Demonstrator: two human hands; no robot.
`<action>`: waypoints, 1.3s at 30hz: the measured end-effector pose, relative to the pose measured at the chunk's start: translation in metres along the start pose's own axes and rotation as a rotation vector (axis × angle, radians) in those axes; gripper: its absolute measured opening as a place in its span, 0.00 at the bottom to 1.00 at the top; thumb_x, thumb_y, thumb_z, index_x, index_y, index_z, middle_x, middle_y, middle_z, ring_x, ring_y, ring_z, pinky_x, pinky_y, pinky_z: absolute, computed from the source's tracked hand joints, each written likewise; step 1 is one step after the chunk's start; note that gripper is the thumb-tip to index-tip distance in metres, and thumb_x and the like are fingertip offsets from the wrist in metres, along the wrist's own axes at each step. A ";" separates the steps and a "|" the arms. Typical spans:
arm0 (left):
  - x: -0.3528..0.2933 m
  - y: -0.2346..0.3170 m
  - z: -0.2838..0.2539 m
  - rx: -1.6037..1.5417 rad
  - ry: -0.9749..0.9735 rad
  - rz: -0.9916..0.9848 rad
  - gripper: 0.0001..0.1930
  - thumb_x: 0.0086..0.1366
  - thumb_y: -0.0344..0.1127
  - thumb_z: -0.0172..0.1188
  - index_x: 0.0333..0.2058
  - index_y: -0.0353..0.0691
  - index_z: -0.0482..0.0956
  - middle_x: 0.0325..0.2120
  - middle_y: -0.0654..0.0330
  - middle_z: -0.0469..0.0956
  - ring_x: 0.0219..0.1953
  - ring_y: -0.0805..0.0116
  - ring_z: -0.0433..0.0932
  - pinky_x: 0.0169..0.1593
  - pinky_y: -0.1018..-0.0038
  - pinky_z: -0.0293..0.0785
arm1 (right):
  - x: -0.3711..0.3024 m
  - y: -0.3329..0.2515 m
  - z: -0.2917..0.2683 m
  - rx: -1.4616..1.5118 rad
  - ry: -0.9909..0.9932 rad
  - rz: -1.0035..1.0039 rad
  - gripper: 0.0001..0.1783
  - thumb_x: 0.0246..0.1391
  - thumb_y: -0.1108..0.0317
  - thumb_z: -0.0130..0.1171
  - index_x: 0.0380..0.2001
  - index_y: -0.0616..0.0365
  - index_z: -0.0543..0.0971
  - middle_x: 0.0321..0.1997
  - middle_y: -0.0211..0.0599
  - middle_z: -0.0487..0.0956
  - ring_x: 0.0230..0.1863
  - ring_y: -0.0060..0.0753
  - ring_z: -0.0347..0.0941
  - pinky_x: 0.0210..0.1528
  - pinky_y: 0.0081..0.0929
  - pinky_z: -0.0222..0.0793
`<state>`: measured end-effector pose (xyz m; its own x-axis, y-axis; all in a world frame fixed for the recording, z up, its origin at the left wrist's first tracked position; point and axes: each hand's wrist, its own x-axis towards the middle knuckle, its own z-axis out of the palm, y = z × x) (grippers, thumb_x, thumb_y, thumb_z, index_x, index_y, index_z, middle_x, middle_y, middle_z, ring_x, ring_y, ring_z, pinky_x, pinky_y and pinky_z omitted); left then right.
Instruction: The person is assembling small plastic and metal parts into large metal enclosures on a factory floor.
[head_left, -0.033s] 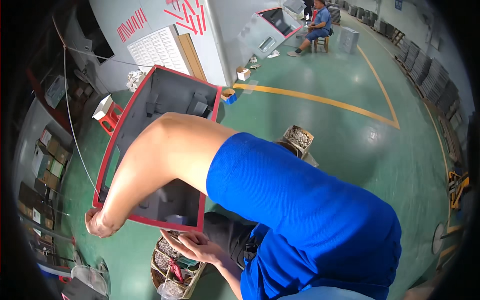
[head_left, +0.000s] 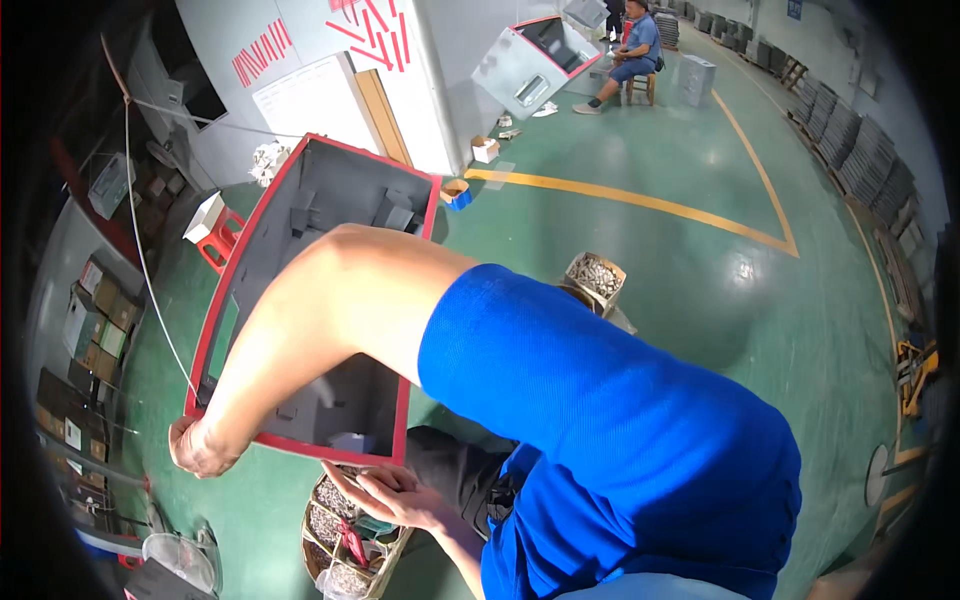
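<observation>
A grey open box-like cabinet with a red rim (head_left: 402, 420) stands tilted in front of me, its dark inside facing up. My right arm crosses over it from the right. My right hand (head_left: 203, 449) is closed at the cabinet's lower left corner; its fingers are mostly hidden, so what it grips does not show. A thin white cord (head_left: 158, 300) runs down to that corner. Just below the lower red edge, my left hand (head_left: 392, 498) lies palm up with fingers stretched out, nothing visible in it. Under it sits a divided basket (head_left: 312, 535) of small parts, with something red inside.
A box of small metal pieces (head_left: 597, 274) stands on the floor behind my arm. Left of the cabinet is a red stool (head_left: 218, 243) with a white box. Farther back, a person (head_left: 640, 50) sits near another grey cabinet (head_left: 525, 75). Grey stacks (head_left: 845, 135) line the right wall.
</observation>
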<state>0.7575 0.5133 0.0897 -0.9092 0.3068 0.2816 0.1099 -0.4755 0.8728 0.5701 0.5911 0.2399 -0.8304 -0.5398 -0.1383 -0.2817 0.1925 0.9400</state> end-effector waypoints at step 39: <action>-0.010 -0.087 0.054 -0.333 -0.245 -0.560 0.15 0.62 0.32 0.55 0.46 0.33 0.67 0.38 0.57 0.72 0.42 0.68 0.71 0.45 0.72 0.68 | -0.283 -0.188 -0.013 1.041 0.358 0.949 0.05 0.38 0.68 0.57 0.21 0.57 0.76 0.24 0.29 0.75 0.31 0.28 0.72 0.31 0.27 0.69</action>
<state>0.7784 0.5958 0.0326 -0.6717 0.7385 -0.0587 -0.5137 -0.4073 0.7552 0.8646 0.6972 0.1064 -0.7809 -0.0147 0.6245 -0.0489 0.9981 -0.0377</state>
